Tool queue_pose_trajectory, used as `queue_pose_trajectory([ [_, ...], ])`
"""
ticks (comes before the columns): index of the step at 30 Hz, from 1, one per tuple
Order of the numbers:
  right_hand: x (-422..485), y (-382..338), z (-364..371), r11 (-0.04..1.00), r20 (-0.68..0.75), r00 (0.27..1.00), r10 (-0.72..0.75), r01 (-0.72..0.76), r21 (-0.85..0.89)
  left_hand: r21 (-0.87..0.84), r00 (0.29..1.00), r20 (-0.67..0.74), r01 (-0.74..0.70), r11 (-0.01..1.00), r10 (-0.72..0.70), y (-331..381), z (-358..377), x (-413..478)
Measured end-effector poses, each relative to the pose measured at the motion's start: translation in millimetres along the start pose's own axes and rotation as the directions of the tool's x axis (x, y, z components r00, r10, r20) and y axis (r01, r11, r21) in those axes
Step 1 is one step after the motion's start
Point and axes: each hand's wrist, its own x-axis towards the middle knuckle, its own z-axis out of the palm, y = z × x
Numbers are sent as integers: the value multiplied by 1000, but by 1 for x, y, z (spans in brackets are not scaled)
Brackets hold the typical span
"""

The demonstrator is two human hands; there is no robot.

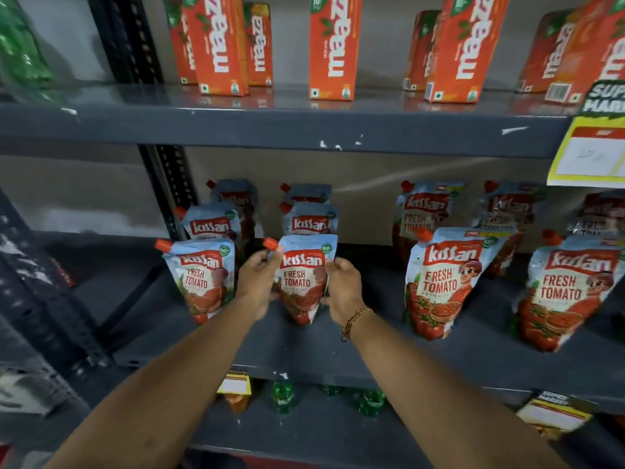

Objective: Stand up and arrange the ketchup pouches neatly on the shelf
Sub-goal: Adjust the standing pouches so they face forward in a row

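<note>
Holding the front pouch [302, 282] of the second column between both hands, at the front edge of the middle shelf [389, 353]. Left hand [258, 282] wraps the pouch's left edge, fingertips near the orange spout cap [270, 243]; right hand [343, 289] clasps the right edge. Both hands closed on the pouch, thumbs forward as far as can be seen.

Pouch stands upright, its base at the shelf; whether it bears its own weight or hangs in the grip, cannot tell. Two more pouches line up behind it. Left neighbour pouch [204, 279] just beside, leaning slightly. Larger pouches [443, 282] stand well apart to the right, tilted.

Handling, as judged: soft flexible film, filled with sauce, so moderately heavy low down and floppy up top. Glossy surface, likely slippery. Will sag or buckle if pinched at the upper corner only. Best hold is both side seams at mid-height, as now, pressing the base flat so the gusset spreads. Avoid squeezing the belly or levering on the cap.

Juice cartons [333, 45] above not involved.
</note>
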Motion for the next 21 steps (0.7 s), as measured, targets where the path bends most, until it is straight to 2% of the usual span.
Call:
queue_pose_trajectory([
  [6,0,3,-4,1000,-64,998,-21,22,14,-12,998,62,10,1000,-9,1,2,2],
  [17,10,14,-2,998,-165,986,-40,31,-54,12,998,50,24,1000,-24,-1,0,-4],
  [19,7,16,2,996,-266,961,-74,56,-75,56,998,70,-2,998,-2,-2,-2,-5],
  [20,2,18,4,988,-356,927,-121,77,-136,101,996,90,-9,995,0,-4,-5,-5],
  [21,-4,23,6,961,-419,878,-231,138,-241,151,994,108,7,989,-24,-6,-11,-5],
])
